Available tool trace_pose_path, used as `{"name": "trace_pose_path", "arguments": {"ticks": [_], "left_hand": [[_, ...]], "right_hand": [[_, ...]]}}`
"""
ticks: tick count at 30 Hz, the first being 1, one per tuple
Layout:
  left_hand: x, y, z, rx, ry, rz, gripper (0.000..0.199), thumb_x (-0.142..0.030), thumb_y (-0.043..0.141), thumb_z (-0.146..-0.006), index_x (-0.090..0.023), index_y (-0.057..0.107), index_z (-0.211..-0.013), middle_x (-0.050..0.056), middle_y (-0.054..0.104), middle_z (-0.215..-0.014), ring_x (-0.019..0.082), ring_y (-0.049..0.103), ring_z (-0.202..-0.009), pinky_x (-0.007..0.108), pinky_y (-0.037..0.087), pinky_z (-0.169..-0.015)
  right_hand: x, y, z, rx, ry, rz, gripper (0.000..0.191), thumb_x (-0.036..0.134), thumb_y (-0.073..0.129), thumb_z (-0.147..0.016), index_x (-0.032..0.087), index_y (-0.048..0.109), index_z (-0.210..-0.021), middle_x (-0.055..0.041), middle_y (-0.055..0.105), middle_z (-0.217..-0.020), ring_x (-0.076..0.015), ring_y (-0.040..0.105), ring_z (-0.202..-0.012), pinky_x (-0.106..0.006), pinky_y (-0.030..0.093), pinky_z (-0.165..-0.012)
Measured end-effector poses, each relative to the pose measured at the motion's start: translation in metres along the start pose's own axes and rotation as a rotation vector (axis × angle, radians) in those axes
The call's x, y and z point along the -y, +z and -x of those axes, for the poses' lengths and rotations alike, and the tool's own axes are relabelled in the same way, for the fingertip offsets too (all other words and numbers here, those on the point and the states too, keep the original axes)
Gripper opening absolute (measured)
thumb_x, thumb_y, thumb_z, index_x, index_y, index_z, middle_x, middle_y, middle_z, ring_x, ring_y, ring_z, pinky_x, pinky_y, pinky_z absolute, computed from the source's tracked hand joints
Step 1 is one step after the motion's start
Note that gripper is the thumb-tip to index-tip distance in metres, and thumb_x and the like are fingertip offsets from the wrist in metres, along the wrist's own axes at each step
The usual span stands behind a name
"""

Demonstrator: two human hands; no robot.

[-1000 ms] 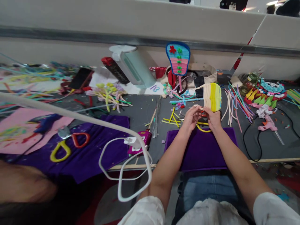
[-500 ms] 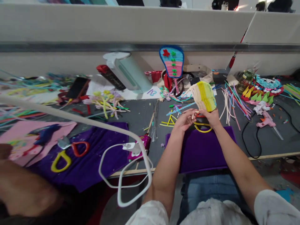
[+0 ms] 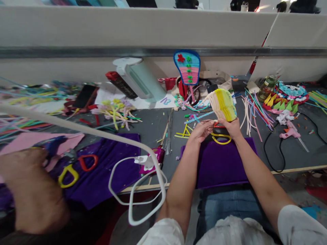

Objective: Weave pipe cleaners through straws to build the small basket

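Observation:
My right hand (image 3: 232, 127) is closed on the lower edge of a small fan-shaped panel (image 3: 223, 104) made of fuzzy pipe cleaners in cream, yellow and pale green. At the panel's lower left corner my left hand (image 3: 202, 131) pinches a cream pipe cleaner end (image 3: 212, 122). Below the hands lie scissors with yellow and red handles (image 3: 221, 141), their blades hidden. Under them is a folded purple cloth (image 3: 222, 166). A light blue twisted pipe cleaner stem (image 3: 198, 117) and yellow pieces (image 3: 184, 132) lie left of the panel.
A finished blue and pink fan (image 3: 188, 66) stands behind. To the right are loose pipe cleaners (image 3: 249, 114) and a pink glue gun (image 3: 290, 131) with its black cord. A white cable (image 3: 133, 141) crosses the left foreground. A co-worker's hand (image 3: 28, 180) is near other scissors (image 3: 68, 176).
My left fingers have shifted slightly at the panel's corner, the panel staying nearly in place. At the left, the co-worker's hand has moved up and forward over the pink sheet.

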State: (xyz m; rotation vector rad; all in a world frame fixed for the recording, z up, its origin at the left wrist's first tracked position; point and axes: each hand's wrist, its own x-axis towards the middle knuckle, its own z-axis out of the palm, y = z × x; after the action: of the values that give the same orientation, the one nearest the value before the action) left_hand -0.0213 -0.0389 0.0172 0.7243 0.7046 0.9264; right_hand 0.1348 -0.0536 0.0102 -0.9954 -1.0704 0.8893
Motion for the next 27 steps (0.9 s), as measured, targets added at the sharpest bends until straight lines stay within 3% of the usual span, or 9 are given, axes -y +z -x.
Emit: {"name": "trace_pose_path", "arguments": {"ticks": [5,9,12,18,21,24,27], "left_hand": [[0.003,0.001,-0.002,-0.048,0.078,-0.033,0.034,-0.024,0.089,-0.051,-0.011,0.070,-0.077,-0.004,0.054,-0.054,0.002,0.039,-0.046,0.016,0.030,-0.046],[0.007,0.004,-0.003,-0.052,0.194,-0.160,0.032,-0.031,0.086,-0.057,-0.013,0.071,-0.078,-0.003,0.056,-0.056,0.004,0.039,-0.047,0.019,0.031,-0.048],[0.009,0.007,-0.003,-0.065,0.331,-0.308,0.023,-0.033,0.080,-0.067,-0.016,0.071,-0.079,-0.003,0.056,-0.057,0.007,0.040,-0.049,0.021,0.031,-0.050],[0.006,0.010,-0.004,-0.240,0.538,-0.515,0.006,-0.016,0.074,-0.070,-0.019,0.070,-0.068,0.001,0.062,-0.075,0.014,0.055,-0.077,0.021,0.041,-0.071],[0.009,0.009,-0.007,-0.332,0.629,-0.557,0.005,-0.016,0.074,-0.070,-0.020,0.071,-0.070,0.000,0.062,-0.076,0.014,0.054,-0.078,0.022,0.042,-0.075],[0.016,0.005,-0.013,-0.447,0.664,-0.520,0.013,-0.020,0.079,-0.065,-0.020,0.069,-0.071,-0.003,0.061,-0.073,0.012,0.052,-0.069,0.021,0.041,-0.068],[0.022,0.001,-0.017,-0.416,0.593,-0.478,0.015,-0.026,0.077,-0.068,-0.018,0.066,-0.063,-0.003,0.060,-0.065,0.011,0.052,-0.065,0.021,0.041,-0.067]], "right_hand": [[0.001,0.006,0.000,-0.052,0.090,-0.177,0.034,0.030,0.083,-0.056,0.017,0.073,-0.086,-0.0032,0.075,-0.086,-0.0176,0.069,-0.080,-0.031,0.057,-0.080],[0.001,0.008,0.000,-0.116,0.270,-0.329,0.037,0.027,0.085,-0.049,0.015,0.070,-0.081,0.0002,0.071,-0.071,-0.0128,0.063,-0.061,-0.024,0.054,-0.058],[-0.002,0.007,-0.002,-0.086,0.414,-0.440,0.032,0.023,0.085,-0.048,0.014,0.067,-0.074,0.0027,0.066,-0.061,-0.0082,0.055,-0.049,-0.019,0.046,-0.044],[-0.008,0.006,-0.003,-0.019,0.626,-0.542,0.026,0.022,0.083,-0.051,0.015,0.065,-0.069,0.0047,0.061,-0.052,-0.0062,0.051,-0.043,-0.017,0.045,-0.041],[-0.007,0.008,-0.002,-0.040,0.569,-0.548,0.029,0.022,0.083,-0.051,0.016,0.064,-0.072,0.0057,0.061,-0.054,-0.0057,0.051,-0.044,-0.017,0.045,-0.041],[-0.004,0.012,0.000,-0.076,0.433,-0.489,0.032,0.024,0.084,-0.051,0.016,0.066,-0.076,0.0049,0.064,-0.060,-0.0068,0.053,-0.047,-0.018,0.047,-0.043],[-0.002,0.014,0.001,-0.129,0.285,-0.379,0.037,0.026,0.085,-0.051,0.016,0.068,-0.082,0.0024,0.069,-0.069,-0.0094,0.058,-0.053,-0.021,0.051,-0.049]]}}
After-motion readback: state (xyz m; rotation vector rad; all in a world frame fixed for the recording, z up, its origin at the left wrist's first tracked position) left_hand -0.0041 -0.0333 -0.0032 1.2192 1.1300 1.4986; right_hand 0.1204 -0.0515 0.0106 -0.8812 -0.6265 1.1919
